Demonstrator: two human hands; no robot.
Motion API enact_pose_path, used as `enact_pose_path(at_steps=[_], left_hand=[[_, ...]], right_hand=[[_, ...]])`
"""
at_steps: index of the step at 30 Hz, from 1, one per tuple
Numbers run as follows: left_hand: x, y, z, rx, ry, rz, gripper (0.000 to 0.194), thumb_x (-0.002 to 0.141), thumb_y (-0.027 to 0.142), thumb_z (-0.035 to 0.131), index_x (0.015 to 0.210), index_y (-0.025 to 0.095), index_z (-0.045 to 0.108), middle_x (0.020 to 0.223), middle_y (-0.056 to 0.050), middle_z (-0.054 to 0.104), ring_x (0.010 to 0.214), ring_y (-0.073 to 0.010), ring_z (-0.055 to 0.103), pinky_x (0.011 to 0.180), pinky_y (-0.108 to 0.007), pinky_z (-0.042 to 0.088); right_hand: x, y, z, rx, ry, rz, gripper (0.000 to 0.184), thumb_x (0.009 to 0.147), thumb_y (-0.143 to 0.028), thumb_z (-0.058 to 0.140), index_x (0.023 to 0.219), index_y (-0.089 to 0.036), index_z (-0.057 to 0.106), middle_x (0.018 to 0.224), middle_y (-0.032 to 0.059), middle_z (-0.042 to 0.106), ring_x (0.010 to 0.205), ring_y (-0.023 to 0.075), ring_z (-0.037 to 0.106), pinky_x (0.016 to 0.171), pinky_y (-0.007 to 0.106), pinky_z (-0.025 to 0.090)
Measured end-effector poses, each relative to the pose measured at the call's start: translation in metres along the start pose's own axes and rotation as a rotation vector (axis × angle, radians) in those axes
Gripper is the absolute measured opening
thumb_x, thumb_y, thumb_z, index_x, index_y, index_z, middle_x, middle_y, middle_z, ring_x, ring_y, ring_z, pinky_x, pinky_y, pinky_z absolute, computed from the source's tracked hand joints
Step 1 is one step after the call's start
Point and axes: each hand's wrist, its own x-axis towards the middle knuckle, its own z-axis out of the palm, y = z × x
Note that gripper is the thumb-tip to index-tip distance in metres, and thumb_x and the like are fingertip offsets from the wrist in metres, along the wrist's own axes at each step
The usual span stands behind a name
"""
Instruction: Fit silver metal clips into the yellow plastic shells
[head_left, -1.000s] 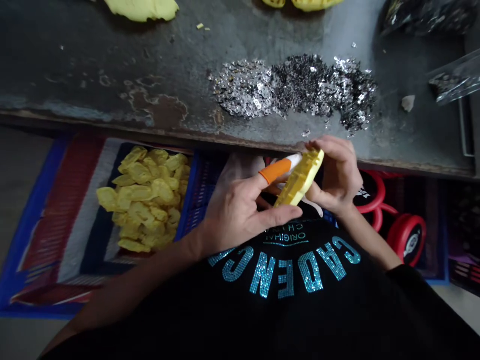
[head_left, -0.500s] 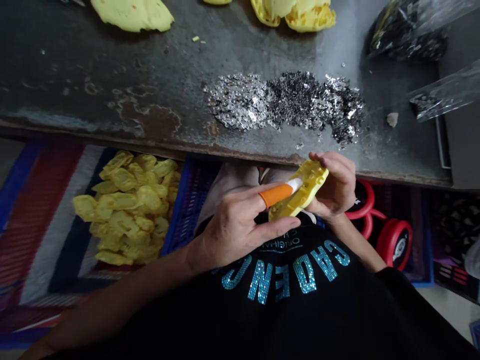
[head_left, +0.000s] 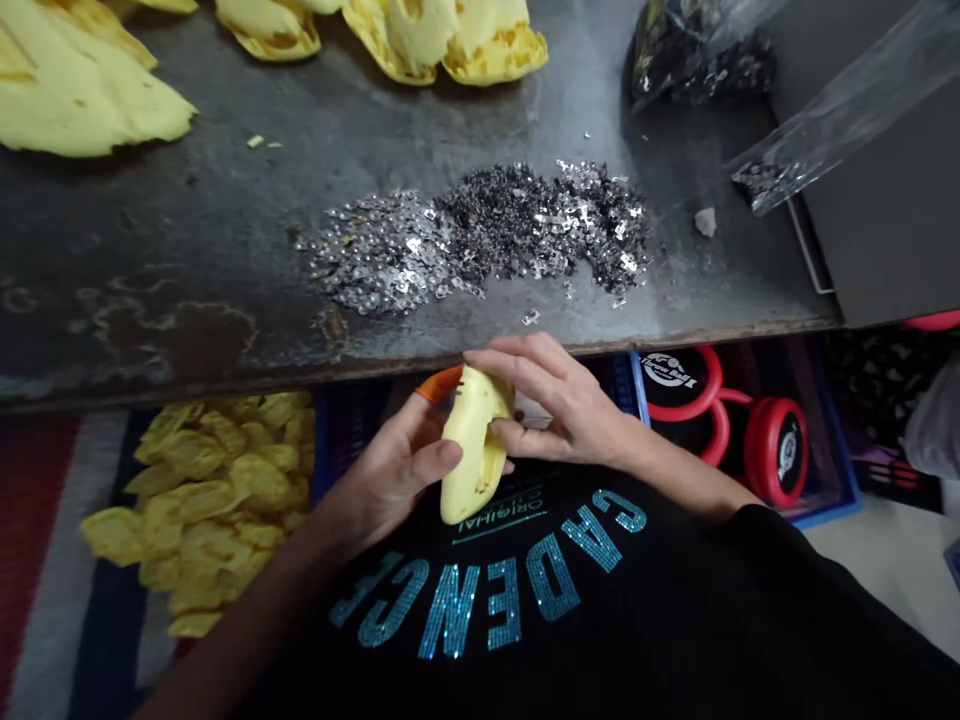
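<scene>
My left hand grips a yellow plastic shell just below the table's front edge, thumb on its side; an orange finger cot covers my forefinger behind it. My right hand rests its fingers over the top and right side of the same shell, smooth side towards me. A pile of small shiny metal parts lies on the dark metal table just beyond my hands.
A heap of yellow shells lies in a blue crate at lower left. Larger yellow pieces sit at the table's far edge. Clear bags of dark parts lie at the back right. Red reels are in a crate at right.
The shell has been turned over, from ribbed inside facing up to smooth outside. Both hands shifted left and down. My view swung right and up the table.
</scene>
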Motion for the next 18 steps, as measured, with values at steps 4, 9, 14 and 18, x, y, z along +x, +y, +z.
enact_pose_path(at_steps=[4, 9, 14, 18], left_hand=[[0.007, 0.003, -0.002, -0.055, 0.051, 0.060, 0.068, 0.093, 0.061, 0.091, 0.155, 0.042, 0.071, 0.138, -0.006, 0.087, 0.101, -0.0327, 0.089, 0.081, -0.039, 0.076], [0.009, 0.005, -0.016, 0.008, 0.102, 0.119, 0.085, 0.092, 0.094, 0.073, 0.153, 0.036, 0.076, 0.151, -0.012, 0.083, 0.116, -0.0397, 0.088, 0.081, -0.041, 0.077], [0.012, 0.003, -0.022, -0.005, 0.247, 0.182, 0.096, 0.078, 0.099, 0.082, 0.139, 0.025, 0.086, 0.130, -0.013, 0.090, 0.086, -0.0304, 0.084, 0.055, -0.029, 0.067], [0.016, 0.008, -0.013, -0.003, 0.275, 0.254, 0.095, 0.085, 0.103, 0.071, 0.127, 0.020, 0.091, 0.107, -0.011, 0.090, 0.070, -0.0236, 0.076, 0.040, -0.024, 0.053]], right_hand=[[-0.008, 0.022, -0.029, -0.109, 0.090, 0.122, 0.051, 0.114, -0.056, 0.069, 0.156, -0.028, 0.066, 0.145, 0.0116, 0.080, 0.129, 0.0291, 0.074, 0.108, 0.048, 0.061], [-0.013, 0.055, -0.067, -0.604, 0.175, 0.382, 0.016, 0.112, -0.033, 0.068, 0.109, -0.030, 0.083, 0.105, 0.0041, 0.083, 0.108, 0.0294, 0.070, 0.101, 0.050, 0.047], [-0.004, 0.061, -0.057, -0.626, 0.074, 0.318, 0.019, 0.116, -0.036, 0.064, 0.110, -0.031, 0.082, 0.100, 0.0034, 0.079, 0.105, 0.0291, 0.065, 0.098, 0.048, 0.041], [0.004, 0.057, -0.044, -0.588, 0.035, 0.276, 0.022, 0.118, -0.037, 0.062, 0.112, -0.031, 0.081, 0.099, 0.0034, 0.079, 0.102, 0.0280, 0.062, 0.096, 0.048, 0.040]])
